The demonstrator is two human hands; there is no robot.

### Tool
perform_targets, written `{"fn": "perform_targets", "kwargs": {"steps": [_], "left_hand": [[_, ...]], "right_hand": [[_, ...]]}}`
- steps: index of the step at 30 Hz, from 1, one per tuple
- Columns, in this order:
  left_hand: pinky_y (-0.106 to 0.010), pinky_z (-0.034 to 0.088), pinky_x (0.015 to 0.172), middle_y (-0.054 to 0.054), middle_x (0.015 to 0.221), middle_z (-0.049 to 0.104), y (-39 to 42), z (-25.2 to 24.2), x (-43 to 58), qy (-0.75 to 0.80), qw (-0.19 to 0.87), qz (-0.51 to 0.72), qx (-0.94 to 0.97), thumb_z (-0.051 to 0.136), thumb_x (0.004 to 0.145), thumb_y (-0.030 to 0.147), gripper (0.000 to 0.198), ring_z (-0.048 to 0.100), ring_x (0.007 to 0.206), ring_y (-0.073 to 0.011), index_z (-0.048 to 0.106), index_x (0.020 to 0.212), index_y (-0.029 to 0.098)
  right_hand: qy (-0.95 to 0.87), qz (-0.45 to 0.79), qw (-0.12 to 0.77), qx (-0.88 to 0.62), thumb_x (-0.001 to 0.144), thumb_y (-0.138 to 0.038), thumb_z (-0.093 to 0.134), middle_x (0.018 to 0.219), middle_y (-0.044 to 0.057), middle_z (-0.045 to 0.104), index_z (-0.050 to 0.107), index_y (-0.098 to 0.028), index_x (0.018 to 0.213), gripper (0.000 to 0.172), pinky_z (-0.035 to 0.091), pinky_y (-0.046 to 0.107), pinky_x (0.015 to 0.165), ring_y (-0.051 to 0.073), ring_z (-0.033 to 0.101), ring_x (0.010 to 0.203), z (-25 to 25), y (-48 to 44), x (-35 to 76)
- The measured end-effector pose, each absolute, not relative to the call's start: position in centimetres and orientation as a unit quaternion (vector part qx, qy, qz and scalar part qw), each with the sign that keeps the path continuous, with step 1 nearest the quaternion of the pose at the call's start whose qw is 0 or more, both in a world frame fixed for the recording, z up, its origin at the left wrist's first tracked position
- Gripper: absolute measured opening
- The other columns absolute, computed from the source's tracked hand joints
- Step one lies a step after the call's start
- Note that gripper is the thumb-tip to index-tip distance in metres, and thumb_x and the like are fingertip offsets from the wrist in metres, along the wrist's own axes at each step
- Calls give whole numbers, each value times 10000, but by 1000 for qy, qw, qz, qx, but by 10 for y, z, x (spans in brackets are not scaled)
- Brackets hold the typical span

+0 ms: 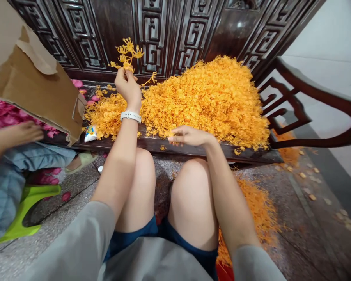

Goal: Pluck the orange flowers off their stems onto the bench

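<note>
Head view: orange branching sprig (125, 54) pinched upright between thumb and fingers of left hand (128, 86), hand nearly closed. Sprig thin, forked, knobbed at tips, dry-looking. Right hand (190, 136) half open, nothing visibly held, fingertips at front edge of heaped pile of matching sprigs (210, 101). Pile a loose, tangled orange mound on dark wooden desk (152, 145), banked against carved lattice back (152, 39). White strap (130, 116) around left wrist. Small printed packet (90, 134) at pile's left edge; torn cardboard sheet (32, 74) just beside it. More orange strands (251, 207) on speckled floor below. Co-worker's hand (23, 132) at far left, well apart.
</note>
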State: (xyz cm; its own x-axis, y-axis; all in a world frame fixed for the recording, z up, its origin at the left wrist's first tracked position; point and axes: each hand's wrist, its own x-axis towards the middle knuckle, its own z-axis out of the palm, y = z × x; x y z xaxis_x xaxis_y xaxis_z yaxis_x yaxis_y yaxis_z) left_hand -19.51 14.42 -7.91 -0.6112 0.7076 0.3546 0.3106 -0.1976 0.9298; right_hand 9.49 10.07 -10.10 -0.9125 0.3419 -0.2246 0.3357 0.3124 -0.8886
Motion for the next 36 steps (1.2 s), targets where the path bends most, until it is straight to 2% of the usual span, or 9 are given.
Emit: {"fn": "perform_targets", "kwargs": {"steps": [4, 8, 11, 18, 21, 26, 30, 33, 36], "left_hand": [[-316, 361, 592, 6, 740, 602, 144, -77, -173, 581, 134, 736, 322, 547, 1032, 703, 458, 503, 636, -117, 592, 942, 256], [-294, 400, 562, -26, 810, 696, 139, -74, -167, 550, 198, 721, 372, 654, 944, 731, 456, 571, 648, -136, 639, 924, 276], [-269, 408, 539, -26, 796, 708, 139, -72, -163, 534, 205, 730, 373, 685, 946, 680, 421, 582, 623, -130, 646, 902, 264], [-245, 431, 518, -15, 688, 664, 142, -73, -153, 508, 213, 735, 396, 728, 980, 493, 291, 595, 575, -128, 629, 855, 250], [-248, 445, 533, -18, 705, 665, 136, -69, -150, 501, 214, 726, 419, 782, 936, 495, 294, 640, 630, -140, 636, 880, 246], [-248, 462, 562, -46, 792, 698, 120, -60, -146, 526, 178, 682, 477, 825, 886, 467, 285, 691, 767, -166, 671, 940, 232], [-282, 518, 642, -76, 887, 731, 108, -57, -147, 519, 181, 632, 546, 889, 803, 363, 298, 694, 854, -196, 708, 991, 220], [-303, 546, 701, -94, 954, 751, 100, -57, -146, 500, 220, 586, 599, 905, 722, 229, 315, 697, 911, -213, 728, 980, 198], [-314, 561, 730, -104, 987, 763, 95, -59, -142, 493, 260, 528, 640, 881, 675, 148, 311, 696, 918, -220, 741, 952, 172]], "right_hand": [[-763, 580, -196, -208, 959, -611, 697, 937, 83, 736, 681, -141, 948, 471, 589, 261, 702, 155, 682, 828, -127, 97, 58], [-814, 440, -213, -313, 1039, -313, 627, 1068, 102, 777, 692, -152, 978, 184, 585, 249, 730, 171, 725, 887, -139, 95, 28], [-847, 357, -158, -360, 1037, -260, 612, 1214, 144, 767, 705, -148, 1064, 148, 552, 285, 826, 236, 725, 1048, -138, 103, 21], [-860, 250, -69, -439, 1080, -524, 500, 1324, 268, 720, 698, -97, 1187, 483, 518, 385, 948, 360, 684, 1233, -138, 114, 23], [-857, 233, -10, -459, 1098, -483, 437, 1293, 239, 736, 701, -131, 1209, 454, 518, 418, 964, 362, 691, 1217, -140, 114, 24], [-817, 259, 114, -503, 1016, -438, 571, 1155, 218, 742, 647, -140, 1308, 424, 528, 466, 946, 348, 681, 1084, -140, 119, 33], [-753, 317, 286, -501, 1025, -399, 545, 981, 123, 710, 566, -198, 1399, 425, 539, 448, 892, 274, 646, 911, -139, 127, 41], [-715, 358, 396, -452, 1052, -466, 524, 1129, 95, 669, 409, -279, 1546, 541, 546, 401, 832, 231, 634, 919, -134, 126, 44], [-714, 389, 433, -388, 1039, -618, 542, 1283, 101, 611, 314, -329, 1605, 675, 548, 360, 792, 217, 637, 992, -125, 119, 43]]}}
